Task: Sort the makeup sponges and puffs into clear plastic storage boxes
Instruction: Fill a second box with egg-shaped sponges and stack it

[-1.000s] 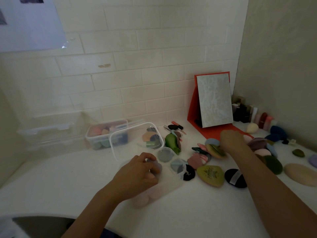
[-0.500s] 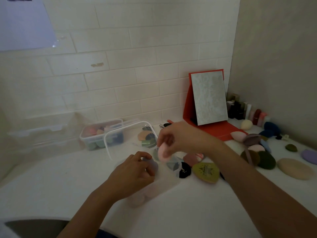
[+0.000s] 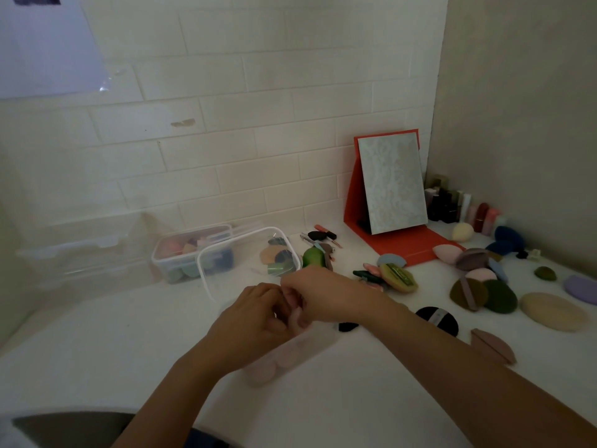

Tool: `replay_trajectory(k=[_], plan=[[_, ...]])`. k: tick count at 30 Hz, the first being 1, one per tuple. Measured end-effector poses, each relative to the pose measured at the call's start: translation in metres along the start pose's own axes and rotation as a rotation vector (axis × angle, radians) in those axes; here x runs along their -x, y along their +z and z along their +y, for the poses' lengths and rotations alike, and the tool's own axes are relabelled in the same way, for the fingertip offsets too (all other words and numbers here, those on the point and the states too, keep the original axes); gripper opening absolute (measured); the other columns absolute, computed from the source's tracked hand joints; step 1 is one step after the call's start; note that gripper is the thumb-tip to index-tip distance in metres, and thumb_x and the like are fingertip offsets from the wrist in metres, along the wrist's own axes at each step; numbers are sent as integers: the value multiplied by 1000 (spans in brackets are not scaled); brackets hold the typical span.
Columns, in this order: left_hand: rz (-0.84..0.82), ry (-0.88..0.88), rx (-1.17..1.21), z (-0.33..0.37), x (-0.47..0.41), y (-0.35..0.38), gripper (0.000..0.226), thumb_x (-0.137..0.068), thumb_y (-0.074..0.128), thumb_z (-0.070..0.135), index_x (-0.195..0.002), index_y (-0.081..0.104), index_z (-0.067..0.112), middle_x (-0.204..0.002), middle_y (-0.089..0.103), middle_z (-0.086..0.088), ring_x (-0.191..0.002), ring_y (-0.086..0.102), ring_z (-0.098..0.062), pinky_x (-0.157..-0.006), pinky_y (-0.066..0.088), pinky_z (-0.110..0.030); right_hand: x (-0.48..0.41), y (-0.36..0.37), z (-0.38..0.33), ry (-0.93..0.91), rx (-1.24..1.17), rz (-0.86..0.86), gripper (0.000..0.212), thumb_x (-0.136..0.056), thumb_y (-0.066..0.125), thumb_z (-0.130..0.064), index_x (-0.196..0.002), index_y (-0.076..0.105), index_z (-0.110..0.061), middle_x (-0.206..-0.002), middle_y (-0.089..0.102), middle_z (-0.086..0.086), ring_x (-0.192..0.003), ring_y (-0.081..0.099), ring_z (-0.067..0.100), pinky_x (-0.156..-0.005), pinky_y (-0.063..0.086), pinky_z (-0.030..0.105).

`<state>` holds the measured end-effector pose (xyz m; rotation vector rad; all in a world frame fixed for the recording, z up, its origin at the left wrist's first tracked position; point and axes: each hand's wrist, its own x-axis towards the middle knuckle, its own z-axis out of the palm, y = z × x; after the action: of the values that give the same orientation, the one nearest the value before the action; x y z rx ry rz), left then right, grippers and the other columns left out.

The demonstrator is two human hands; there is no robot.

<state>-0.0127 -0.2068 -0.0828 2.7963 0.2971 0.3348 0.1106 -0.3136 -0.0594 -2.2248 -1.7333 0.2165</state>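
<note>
A clear plastic box [image 3: 290,358] with pale pink puffs inside lies in the middle of the white counter, its open lid [image 3: 226,253] standing up behind it. My left hand [image 3: 255,318] grips the box at its far end. Directly over that end, my right hand [image 3: 319,294] pinches a pink sponge [image 3: 295,315], and the fingers of both hands touch there. Loose puffs lie to the right: an olive one [image 3: 399,278], a black one [image 3: 436,318], dark green ones [image 3: 484,295] and a beige one [image 3: 552,310].
A second clear box [image 3: 190,253] with coloured sponges stands behind the lid, and stacked clear boxes [image 3: 80,250] sit at the back left. A red standing mirror [image 3: 391,189] and small cosmetics bottles [image 3: 458,205] fill the back right corner.
My right hand picked a pink sponge from the pile at the right and carried it left to the box, where it now meets my left hand. The camera tilted slightly.
</note>
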Motion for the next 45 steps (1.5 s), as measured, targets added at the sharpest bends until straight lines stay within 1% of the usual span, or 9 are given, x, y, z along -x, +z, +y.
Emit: replay_trajectory(k=[5, 11, 14, 18, 23, 27, 35, 42, 45], plan=[[-1, -33, 42, 1, -1, 1, 18, -81, 61, 30, -95, 51, 27, -104, 54, 11, -114, 37, -3, -101, 36, -27, -2, 10, -5, 58, 34, 95, 22, -77, 66, -10, -74, 45, -14, -80, 53, 4, -71, 48, 16, -50, 30, 18], [-82, 24, -33, 0, -2, -2, 41, -84, 57, 24, -122, 50, 40, -120, 46, 13, -120, 31, -7, -102, 30, -22, 16, -14, 5, 144, -171, 34, 10, -84, 63, -12, -79, 57, -18, -77, 56, -10, -71, 53, 4, -57, 40, 14], [-74, 36, -56, 2, -2, -1, 31, -86, 57, 31, -116, 54, 41, -129, 40, 12, -126, 26, -10, -103, 28, -23, 29, -30, 28, 211, -187, 289, 13, -86, 63, -17, -98, 64, -13, -96, 64, -5, -91, 60, 11, -80, 52, 26], [-66, 32, -79, 4, -2, 1, 27, -90, 54, 32, -115, 55, 39, -135, 37, 12, -130, 23, -10, -104, 27, -23, 44, -40, 85, 449, -6, 683, 21, -91, 56, -19, -111, 58, -13, -103, 56, -2, -95, 55, 15, -78, 41, 23], [-94, 12, -99, 7, -2, 1, 32, -91, 51, 33, -123, 50, 40, -140, 32, 12, -132, 20, -10, -106, 25, -24, 62, -29, 177, 808, 176, 475, 33, -87, 34, -20, -109, 52, -3, -114, 56, 17, -103, 50, 32, -87, 36, 35], [-116, -7, -118, 10, -2, 0, 40, -90, 52, 38, -129, 43, 42, -142, 29, 13, -133, 17, -9, -108, 26, -26, 69, -12, 193, 929, 168, 364, 60, -91, 48, -15, -144, 23, -7, -141, 34, 25, -128, 34, 38, -106, 31, 43], [-114, -22, -124, 12, -2, 0, 42, -90, 51, 39, -131, 41, 42, -143, 28, 12, -134, 18, -10, -107, 27, -26, 67, -11, 184, 950, 435, 446, 28, -92, 49, -10, -119, 50, -3, -123, 43, 18, -110, 47, 29, -92, 41, 36], [-118, -34, -122, 12, -2, 0, 41, -90, 52, 41, -130, 42, 42, -144, 27, 12, -135, 17, -11, -109, 27, -28, 65, -43, 137, 603, -43, 820, 30, -88, 57, -9, -116, 48, -8, -114, 54, 11, -93, 54, 20, -71, 40, 26], [-109, -30, -107, 12, -1, 0, 38, -90, 52, 41, -127, 44, 42, -142, 28, 12, -134, 17, -10, -108, 27, -27, 61, -64, 84, 308, -339, 574, 32, -88, 63, -20, -119, 52, -21, -107, 57, -6, -80, 55, -1, -61, 43, 14]])
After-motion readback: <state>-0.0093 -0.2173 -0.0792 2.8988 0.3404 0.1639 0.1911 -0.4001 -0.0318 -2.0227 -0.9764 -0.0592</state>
